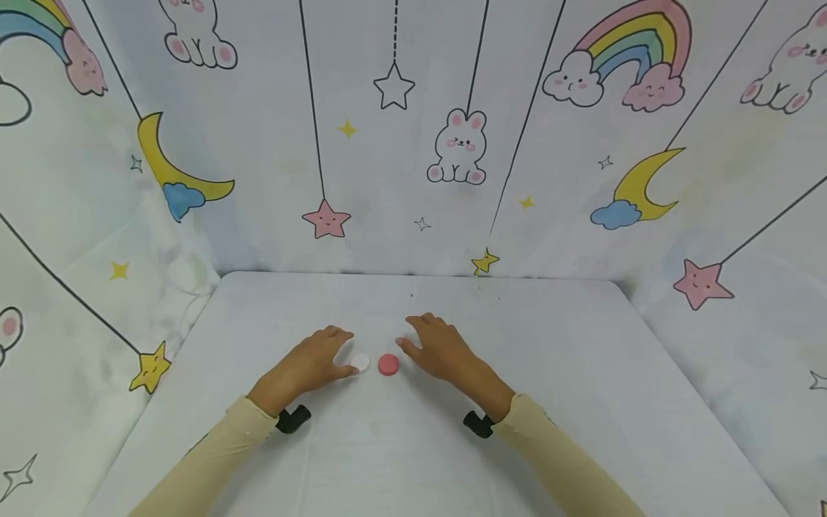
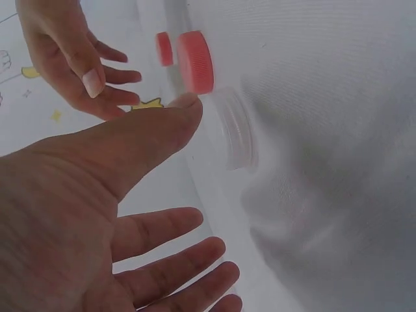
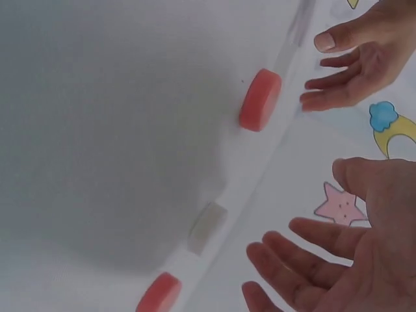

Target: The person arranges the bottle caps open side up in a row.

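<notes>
My left hand (image 1: 313, 360) is held with fingers spread beside a white bottle cap (image 1: 360, 362); its thumb tip overlaps the cap's edge in the head view. In the left wrist view that cap (image 2: 234, 130) looks translucent. Just right of it lies a red bottle cap (image 1: 388, 365) with ridged sides. My right hand (image 1: 442, 350), thumb apart from its loosely bent fingers, hovers right of the red cap and grips nothing. Another white cap (image 3: 208, 227) and a second red cap (image 3: 159, 292) show in the right wrist view, hidden in the head view.
The caps lie on a white-covered table (image 1: 549, 337). Behind and at both sides stand pale cloth walls (image 1: 265, 143) printed with stars, moons, rabbits and rainbows. A black wrist camera (image 1: 293, 419) sits under the left wrist, another (image 1: 478, 424) under the right.
</notes>
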`<control>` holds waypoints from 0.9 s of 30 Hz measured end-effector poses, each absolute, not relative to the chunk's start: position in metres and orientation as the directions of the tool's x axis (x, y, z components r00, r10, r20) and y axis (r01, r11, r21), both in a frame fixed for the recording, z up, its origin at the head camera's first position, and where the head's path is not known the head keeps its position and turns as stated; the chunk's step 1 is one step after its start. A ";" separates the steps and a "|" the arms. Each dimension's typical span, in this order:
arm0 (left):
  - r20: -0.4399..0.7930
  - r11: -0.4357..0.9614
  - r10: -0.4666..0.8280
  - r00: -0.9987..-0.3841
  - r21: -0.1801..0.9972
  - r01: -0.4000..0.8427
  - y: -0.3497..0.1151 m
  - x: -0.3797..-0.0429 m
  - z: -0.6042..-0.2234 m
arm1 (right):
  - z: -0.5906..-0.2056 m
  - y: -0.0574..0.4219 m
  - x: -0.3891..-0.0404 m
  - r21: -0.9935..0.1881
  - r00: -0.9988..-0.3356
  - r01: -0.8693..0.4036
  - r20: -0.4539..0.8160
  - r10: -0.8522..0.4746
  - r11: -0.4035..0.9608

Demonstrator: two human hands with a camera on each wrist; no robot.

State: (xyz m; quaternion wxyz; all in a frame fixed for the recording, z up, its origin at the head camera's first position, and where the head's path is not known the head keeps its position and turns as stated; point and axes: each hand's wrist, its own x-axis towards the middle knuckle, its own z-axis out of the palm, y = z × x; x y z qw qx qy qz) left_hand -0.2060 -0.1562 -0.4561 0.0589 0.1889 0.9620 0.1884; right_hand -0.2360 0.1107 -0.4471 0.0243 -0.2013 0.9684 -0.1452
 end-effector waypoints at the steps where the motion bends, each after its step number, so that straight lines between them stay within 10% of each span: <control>1: -0.044 0.859 0.385 -0.922 0.383 0.340 -0.156 -0.206 -0.456 | -0.448 0.108 -0.236 -0.285 -0.912 -0.395 0.010 -0.409 0.873; 27: 0.042 0.844 0.435 -0.899 0.329 0.424 -0.154 -0.210 -0.473 | -0.465 0.059 -0.230 -0.145 -0.775 -0.623 -0.017 -0.631 0.769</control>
